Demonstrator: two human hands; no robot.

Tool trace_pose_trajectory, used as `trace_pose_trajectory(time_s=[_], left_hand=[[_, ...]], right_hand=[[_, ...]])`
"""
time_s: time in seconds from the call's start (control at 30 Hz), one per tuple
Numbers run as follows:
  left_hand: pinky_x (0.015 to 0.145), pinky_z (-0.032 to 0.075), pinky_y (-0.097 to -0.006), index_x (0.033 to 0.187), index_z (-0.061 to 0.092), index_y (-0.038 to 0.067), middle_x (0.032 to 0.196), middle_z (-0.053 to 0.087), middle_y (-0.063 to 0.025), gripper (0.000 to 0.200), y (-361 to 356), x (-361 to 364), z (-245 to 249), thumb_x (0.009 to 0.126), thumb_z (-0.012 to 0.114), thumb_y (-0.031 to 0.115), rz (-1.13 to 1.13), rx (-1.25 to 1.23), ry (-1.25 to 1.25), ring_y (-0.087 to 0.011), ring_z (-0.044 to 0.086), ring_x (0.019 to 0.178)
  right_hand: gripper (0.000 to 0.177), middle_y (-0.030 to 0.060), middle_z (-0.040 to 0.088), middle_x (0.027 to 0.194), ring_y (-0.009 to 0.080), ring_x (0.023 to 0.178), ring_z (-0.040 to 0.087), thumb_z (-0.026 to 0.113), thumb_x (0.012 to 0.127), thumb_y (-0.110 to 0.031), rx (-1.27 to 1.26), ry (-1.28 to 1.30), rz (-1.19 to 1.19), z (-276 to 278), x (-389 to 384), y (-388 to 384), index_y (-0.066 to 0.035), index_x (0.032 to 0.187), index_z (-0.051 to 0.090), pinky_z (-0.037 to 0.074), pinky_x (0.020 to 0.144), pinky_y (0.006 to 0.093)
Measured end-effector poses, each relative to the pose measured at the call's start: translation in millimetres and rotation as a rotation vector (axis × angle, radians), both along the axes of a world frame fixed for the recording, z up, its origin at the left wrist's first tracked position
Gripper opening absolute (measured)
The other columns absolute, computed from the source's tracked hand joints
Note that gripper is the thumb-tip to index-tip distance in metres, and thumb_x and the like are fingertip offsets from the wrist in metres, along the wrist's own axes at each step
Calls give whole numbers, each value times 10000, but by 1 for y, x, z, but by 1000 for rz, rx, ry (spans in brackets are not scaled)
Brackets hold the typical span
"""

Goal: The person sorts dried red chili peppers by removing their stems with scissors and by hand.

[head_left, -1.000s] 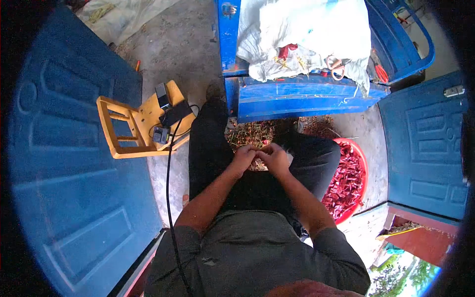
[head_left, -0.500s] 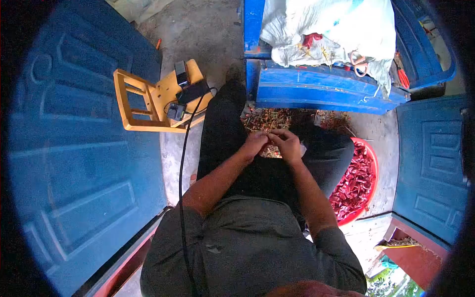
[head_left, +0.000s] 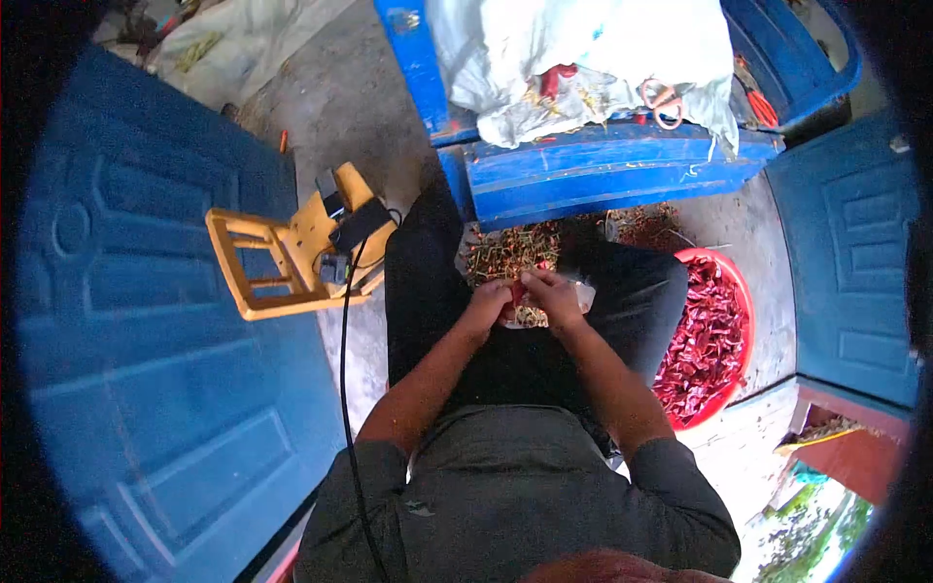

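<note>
Between my knees, both hands meet around a red dried chili pepper. My left hand grips it from the left with closed fingers. My right hand pinches it from the right. Just beneath them is a pale container, mostly covered by my hands, with light yellowish bits in it. Dry stems and reddish scraps lie on the floor beyond my hands. To the right, a red basin is filled with dark red chili peppers.
A blue wooden cart stands ahead, carrying a white sack and pink-handled scissors. Left of my leg, a wooden chair holds black devices with a cable. Blue doors flank me.
The camera view has turned, shifting the cart left and the chair lower. A red chili pepper now shows clearly between my hands, which have come slightly nearer to me.
</note>
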State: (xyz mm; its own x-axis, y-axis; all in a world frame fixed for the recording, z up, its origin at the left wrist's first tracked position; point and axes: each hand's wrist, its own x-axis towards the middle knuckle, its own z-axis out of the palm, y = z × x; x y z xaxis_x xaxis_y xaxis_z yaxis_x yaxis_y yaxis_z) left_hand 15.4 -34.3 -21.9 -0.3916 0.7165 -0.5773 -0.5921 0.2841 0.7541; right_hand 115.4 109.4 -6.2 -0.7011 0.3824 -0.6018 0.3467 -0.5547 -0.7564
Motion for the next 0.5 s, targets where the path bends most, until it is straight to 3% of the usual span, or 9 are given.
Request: trace_pose_trajectory(time_s=[0.1,0.23,0.47,0.5], left_hand=[[513,410,-284,900,640,82,708,594,-4,199,0,3,20,948,508,222,24,-45,-26,-105,532,564],[520,421,-293,931,633,80,751,602,-9,195,0,6,11,945,511,232,87,-96,-101,-113,534,588],[511,416,-296,932,626,89,754,593,-20,163,11,0,2,899,511,200,62,-95,-177,-129,545,600],[511,416,-296,932,626,89,754,593,-20,163,11,-2,0,899,511,200,57,-101,-179,-129,545,600]], right_hand=[[266,12,676,801,96,706,597,727,917,-299,280,-63,53,-28,2,-8,-34,948,722,489,678,268],[322,54,679,760,134,729,619,718,906,-311,552,-85,83,-10,-4,-10,6,850,715,500,685,326],[316,71,683,760,142,715,628,716,905,-310,490,-54,24,-12,-4,5,-2,838,704,498,660,337],[319,107,691,787,195,737,653,720,890,-332,538,-63,83,-10,-2,7,-14,867,723,512,687,356]])
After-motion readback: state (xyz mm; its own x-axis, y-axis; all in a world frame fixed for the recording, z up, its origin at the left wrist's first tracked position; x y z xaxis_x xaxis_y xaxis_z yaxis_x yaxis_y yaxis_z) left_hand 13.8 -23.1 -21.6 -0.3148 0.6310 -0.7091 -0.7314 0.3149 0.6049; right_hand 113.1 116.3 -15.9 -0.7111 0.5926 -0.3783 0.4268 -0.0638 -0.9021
